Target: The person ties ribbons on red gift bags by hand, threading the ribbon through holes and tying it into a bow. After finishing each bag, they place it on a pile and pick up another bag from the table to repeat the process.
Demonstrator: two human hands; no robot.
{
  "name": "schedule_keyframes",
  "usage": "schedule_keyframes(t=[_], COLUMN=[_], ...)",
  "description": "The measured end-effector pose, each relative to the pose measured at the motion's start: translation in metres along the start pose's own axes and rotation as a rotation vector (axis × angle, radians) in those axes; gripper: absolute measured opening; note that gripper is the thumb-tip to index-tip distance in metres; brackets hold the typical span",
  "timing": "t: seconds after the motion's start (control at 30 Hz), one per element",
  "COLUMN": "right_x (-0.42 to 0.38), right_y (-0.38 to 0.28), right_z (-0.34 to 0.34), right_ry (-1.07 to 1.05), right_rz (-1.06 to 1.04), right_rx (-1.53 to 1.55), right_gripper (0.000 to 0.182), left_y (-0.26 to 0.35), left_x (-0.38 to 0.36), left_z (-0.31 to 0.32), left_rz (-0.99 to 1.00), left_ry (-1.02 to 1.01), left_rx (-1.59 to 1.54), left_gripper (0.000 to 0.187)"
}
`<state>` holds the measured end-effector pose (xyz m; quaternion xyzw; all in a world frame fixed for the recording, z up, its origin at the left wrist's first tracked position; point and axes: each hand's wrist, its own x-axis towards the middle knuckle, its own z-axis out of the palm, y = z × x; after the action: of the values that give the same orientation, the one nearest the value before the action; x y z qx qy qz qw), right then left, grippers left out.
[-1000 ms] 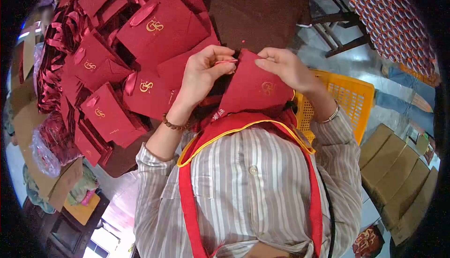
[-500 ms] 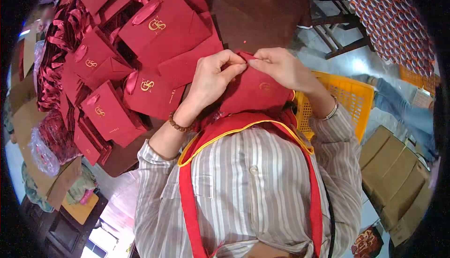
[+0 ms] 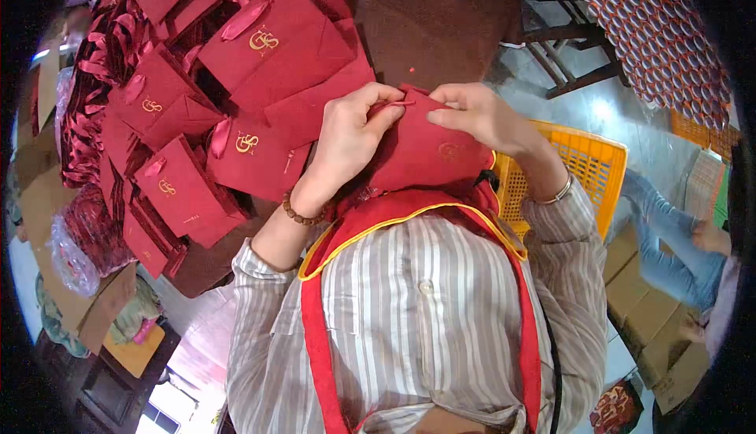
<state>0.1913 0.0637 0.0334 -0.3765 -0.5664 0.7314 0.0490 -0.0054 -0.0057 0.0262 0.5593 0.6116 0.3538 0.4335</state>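
Note:
A dark red paper gift bag [image 3: 429,150] with a gold emblem is held up in front of my chest. My left hand [image 3: 350,135] pinches a thin red ribbon [image 3: 391,105] at the bag's top edge between thumb and forefinger. My right hand [image 3: 480,115] grips the same top edge from the right, its fingertips a little apart from the left hand's. The bag's lower part is hidden behind my red apron collar [image 3: 409,205].
A heap of finished red gift bags [image 3: 236,64] with ribbon handles covers the brown table [image 3: 441,16] at left. A yellow plastic crate [image 3: 583,158] stands at right. Cardboard boxes [image 3: 654,316] and another person's legs [image 3: 669,237] are at far right. A wooden stool [image 3: 567,48] stands behind.
My fingertips met at the bag's top edge, then drew slightly apart, with the ribbon now showing between my left fingers. A person at far right has moved closer to the boxes.

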Motion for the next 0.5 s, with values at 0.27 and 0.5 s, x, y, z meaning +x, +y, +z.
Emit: schedule_keyframes(t=[0.27, 0.5], right_x=[0.002, 0.002], right_y=[0.002, 0.008], right_z=[-0.003, -0.003], right_ry=[0.084, 0.118], right_rz=[-0.1, -0.064], right_rx=[0.129, 0.064], right_gripper=[0.025, 0.028], left_y=[0.003, 0.008], left_x=[-0.003, -0.007], left_z=[0.003, 0.009], left_rz=[0.273, 0.255], left_ry=[0.096, 0.056], left_rx=[0.167, 0.221], left_gripper=[0.009, 0.006])
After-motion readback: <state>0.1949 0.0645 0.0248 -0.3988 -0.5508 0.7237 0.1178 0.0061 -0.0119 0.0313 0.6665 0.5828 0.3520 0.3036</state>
